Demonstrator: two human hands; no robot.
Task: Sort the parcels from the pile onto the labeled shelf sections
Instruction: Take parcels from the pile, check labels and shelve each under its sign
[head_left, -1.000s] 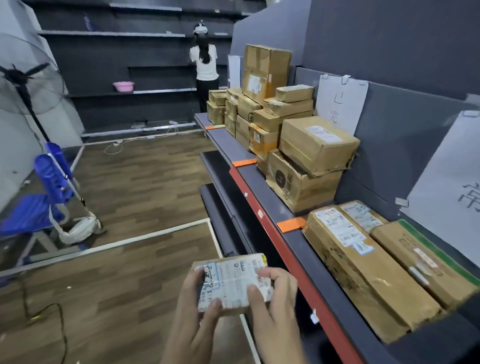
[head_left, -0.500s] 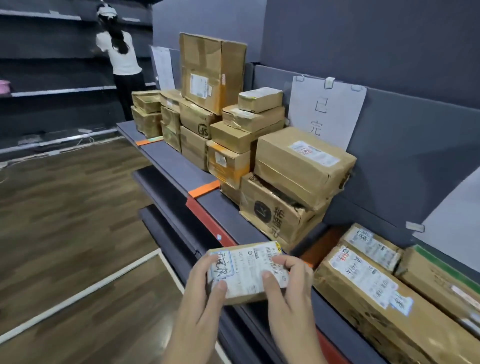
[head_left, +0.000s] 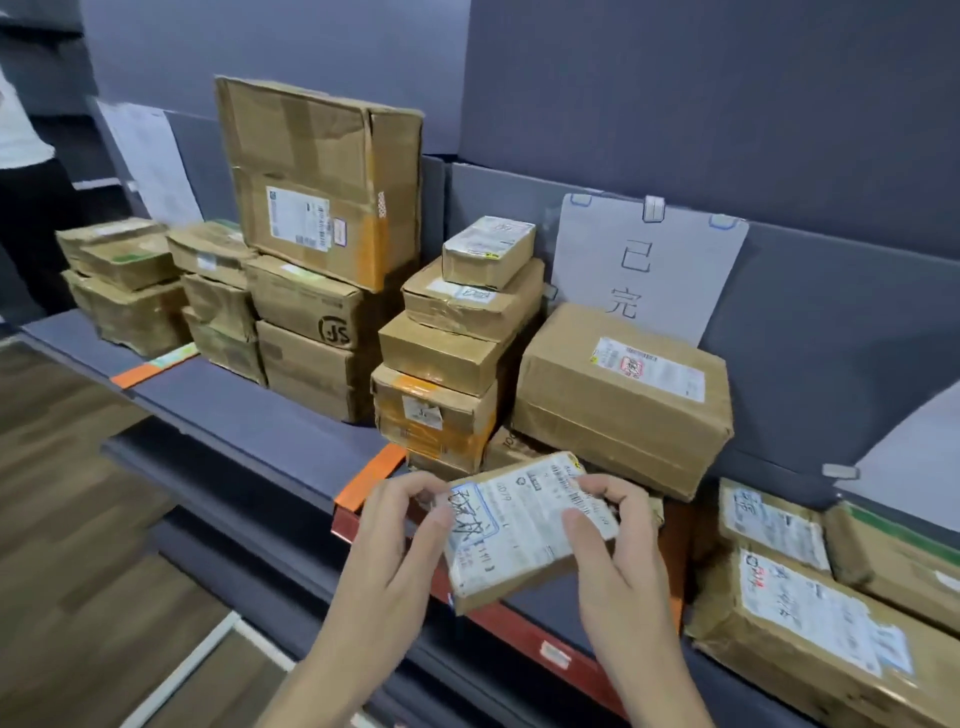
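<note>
Head view has swung closer to the grey metal shelf (head_left: 270, 415), whose stacked brown cardboard cartons (head_left: 317, 176) now fill the frame's upper left and centre, beside a white paper sign (head_left: 649, 265). The small flat cardboard parcel with a white printed label (head_left: 524, 525), lower centre, now overlaps the shelf's red front edge, long axis left-right, right end tilted up, label facing up. Left grip (head_left: 400, 525) and right grip (head_left: 613, 551) pinch its short ends.

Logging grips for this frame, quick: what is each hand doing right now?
Left hand: closed, gripping the small parcel at its left end.
Right hand: closed, gripping the same parcel's right end.
</note>
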